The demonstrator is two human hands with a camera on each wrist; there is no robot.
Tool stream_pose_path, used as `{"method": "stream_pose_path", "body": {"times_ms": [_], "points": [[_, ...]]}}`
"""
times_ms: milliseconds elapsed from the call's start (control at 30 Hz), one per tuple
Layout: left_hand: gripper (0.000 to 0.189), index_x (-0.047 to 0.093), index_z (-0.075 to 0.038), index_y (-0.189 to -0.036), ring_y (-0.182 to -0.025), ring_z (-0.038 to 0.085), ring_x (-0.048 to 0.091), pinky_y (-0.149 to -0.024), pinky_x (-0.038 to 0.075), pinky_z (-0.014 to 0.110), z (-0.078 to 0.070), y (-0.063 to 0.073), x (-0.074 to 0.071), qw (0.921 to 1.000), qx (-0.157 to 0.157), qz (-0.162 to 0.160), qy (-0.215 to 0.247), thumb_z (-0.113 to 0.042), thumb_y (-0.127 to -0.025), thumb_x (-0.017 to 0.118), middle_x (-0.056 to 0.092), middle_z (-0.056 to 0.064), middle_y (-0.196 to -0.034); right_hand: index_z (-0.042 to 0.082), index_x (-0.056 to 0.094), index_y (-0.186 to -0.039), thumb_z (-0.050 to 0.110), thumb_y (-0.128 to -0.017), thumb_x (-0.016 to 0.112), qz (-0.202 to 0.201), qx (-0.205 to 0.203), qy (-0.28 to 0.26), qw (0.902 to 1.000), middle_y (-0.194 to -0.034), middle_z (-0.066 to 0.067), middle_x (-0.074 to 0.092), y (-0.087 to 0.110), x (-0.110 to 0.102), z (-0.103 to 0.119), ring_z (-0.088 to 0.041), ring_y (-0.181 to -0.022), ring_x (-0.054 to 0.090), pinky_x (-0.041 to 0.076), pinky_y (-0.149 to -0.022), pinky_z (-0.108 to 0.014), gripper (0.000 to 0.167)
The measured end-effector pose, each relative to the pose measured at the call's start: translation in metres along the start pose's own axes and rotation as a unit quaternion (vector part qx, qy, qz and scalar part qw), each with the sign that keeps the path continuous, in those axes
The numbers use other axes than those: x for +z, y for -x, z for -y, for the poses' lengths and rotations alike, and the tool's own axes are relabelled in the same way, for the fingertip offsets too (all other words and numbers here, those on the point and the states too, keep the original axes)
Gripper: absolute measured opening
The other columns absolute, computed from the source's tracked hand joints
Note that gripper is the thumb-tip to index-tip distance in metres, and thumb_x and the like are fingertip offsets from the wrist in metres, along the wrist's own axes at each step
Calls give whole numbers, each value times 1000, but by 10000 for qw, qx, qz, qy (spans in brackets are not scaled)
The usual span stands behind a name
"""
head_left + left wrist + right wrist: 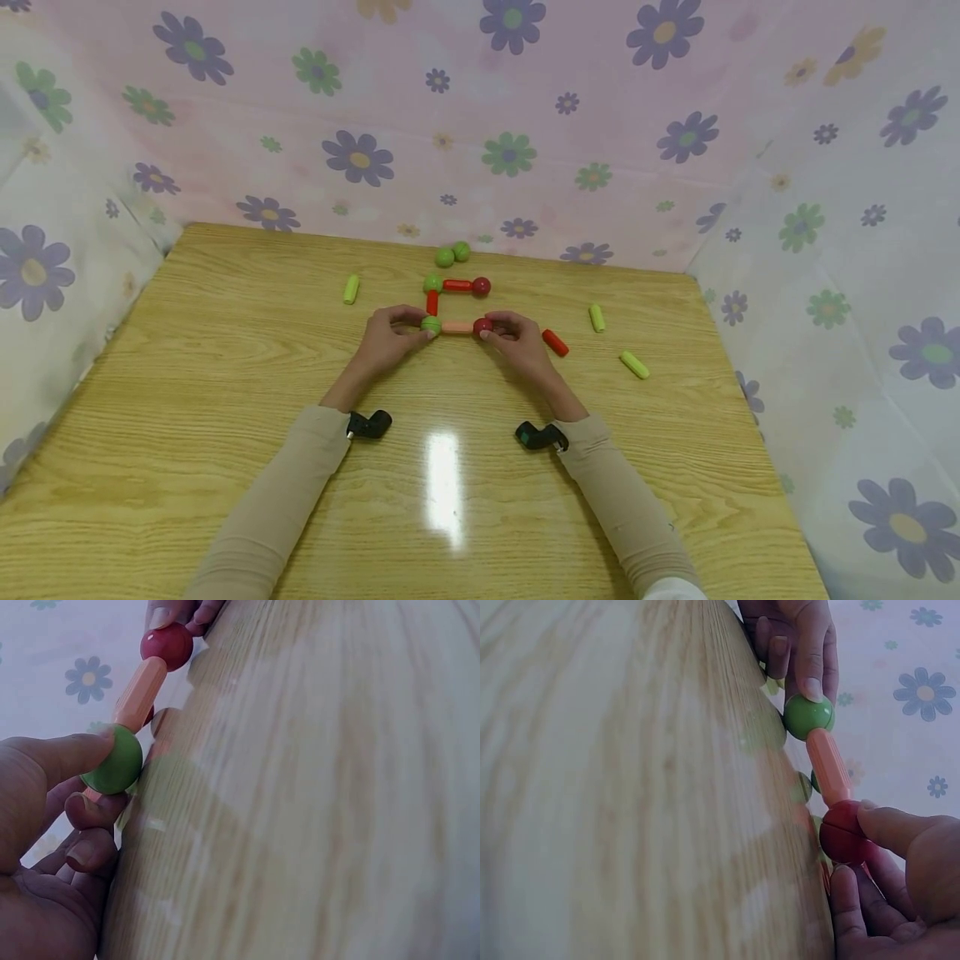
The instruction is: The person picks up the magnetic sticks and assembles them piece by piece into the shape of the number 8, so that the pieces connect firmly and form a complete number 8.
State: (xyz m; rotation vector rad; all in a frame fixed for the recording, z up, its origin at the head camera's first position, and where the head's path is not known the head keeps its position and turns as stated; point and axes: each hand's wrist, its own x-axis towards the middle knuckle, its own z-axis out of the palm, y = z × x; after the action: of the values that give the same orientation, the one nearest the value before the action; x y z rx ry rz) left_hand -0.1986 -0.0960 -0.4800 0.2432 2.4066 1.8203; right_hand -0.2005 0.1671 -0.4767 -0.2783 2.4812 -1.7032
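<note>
Head: left grip [385, 340] around green ball [432, 323]

You have a salmon-orange stick [457, 327], green balls [431, 326] and dark red balls [483, 327] before you, plus bright red sticks [457, 285] and yellow-green sticks [634, 365]. Your sleeves [277, 500] are beige and your wrist cameras [378, 423] black. Your table [225, 350] shows yellowish-brown wood grain, while the pink-and-white cloth [480, 108] carries purple, green and orange flowers [357, 158].

Here's the glossy yellow-brown wood-grain table [202, 367], a white streak of light [444, 492] gleaming on its near half, flower-printed pink-and-white fabric [480, 108] hanging behind and at both sides!
</note>
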Motion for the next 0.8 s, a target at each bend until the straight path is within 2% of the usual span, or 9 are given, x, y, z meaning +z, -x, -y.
{"method": "stream_pose_path", "body": {"times_ms": [200, 367, 600, 800], "points": [[32, 70, -5, -122, -94, 25, 68, -77, 54, 30, -1, 1, 0, 10000, -19, 11, -9, -16, -92, 77, 69, 14, -121, 1, 65, -130, 12, -96, 72, 3, -121, 49, 9999, -117, -20, 68, -1, -1, -4, -24, -101, 65, 52, -81, -21, 36], [32, 70, -5, -122, -95, 24, 67, -78, 54, 29, -2, 1, 0, 10000, -10, 4, -25, -17, -93, 77, 69, 14, -121, 6, 66, -130, 15, -97, 72, 40, 19, -11, 10000, -121, -15, 68, -2, -2, -6, -20, -97, 65, 52, -80, -23, 35], [31, 70, -5, -121, -92, 23, 67, -76, 53, 28, -1, 0, 0, 10000, 5, -30, -68, -16, -92, 77, 69, 14, -121, 7, 66, -130, 16, -98, 71, 27, 100, -78, 9999, -125, -14, 68, -1, -3, -6, -20, -99, 64, 52, -81, -24, 34], [31, 70, -4, -121, -98, 26, 68, -78, 54, 29, 0, 0, 0, 10000, 2, -32, -65, -15, -93, 77, 69, 14, -121, 1, 63, -134, 13, -99, 68, -11, 89, -261, 9996, -129, -20, 66, 2, -6, -3, -32, -110, 64, 51, -82, -19, 37]]}}
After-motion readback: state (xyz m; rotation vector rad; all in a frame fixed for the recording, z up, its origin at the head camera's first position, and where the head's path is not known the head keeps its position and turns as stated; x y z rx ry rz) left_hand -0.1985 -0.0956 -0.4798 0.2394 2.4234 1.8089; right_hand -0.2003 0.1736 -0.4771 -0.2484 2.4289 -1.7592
